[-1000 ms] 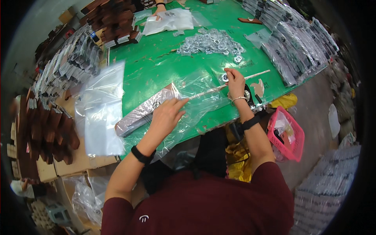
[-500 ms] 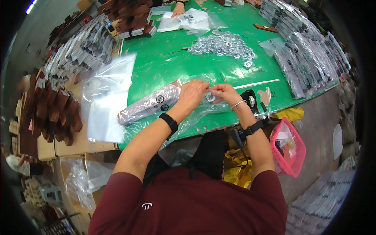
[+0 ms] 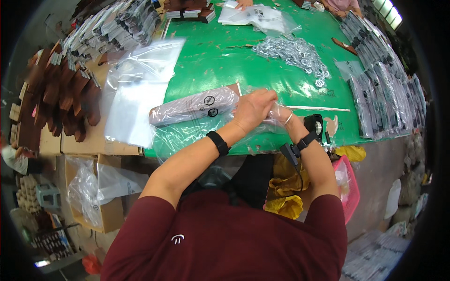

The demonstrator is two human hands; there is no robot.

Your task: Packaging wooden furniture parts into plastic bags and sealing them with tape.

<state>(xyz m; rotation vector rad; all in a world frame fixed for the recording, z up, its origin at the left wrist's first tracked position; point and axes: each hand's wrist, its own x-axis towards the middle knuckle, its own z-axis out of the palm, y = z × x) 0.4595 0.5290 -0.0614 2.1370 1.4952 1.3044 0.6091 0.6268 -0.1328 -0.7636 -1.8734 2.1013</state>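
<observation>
A clear plastic bag point(image 3: 178, 136) with dark printed symbols lies on the green table, wrapped around a long brown wooden piece point(image 3: 194, 107). The bag's loose end gathers at my hands. My left hand point(image 3: 254, 110) is closed on that plastic just right of the wooden piece. Pressed up against it, my right hand point(image 3: 280, 115) also grips the film; its fingers are partly hidden behind the left hand and slightly blurred. Beyond them, several small clear packets with rings point(image 3: 295, 54) lie in a pile.
Flat clear bags point(image 3: 131, 112) lie at the left, beside stacked brown pieces point(image 3: 61, 100). Bagged pieces point(image 3: 384, 100) line the right edge. A black tape dispenser point(image 3: 313, 125) stands near my right wrist. Another person's hand point(image 3: 243, 3) rests on white bags point(image 3: 255, 18) at the far side.
My hands have come together, the left now overlapping the right's fingers. The small ring packet seen at the right fingertips is hidden now. The view has shifted, so the table sits farther right.
</observation>
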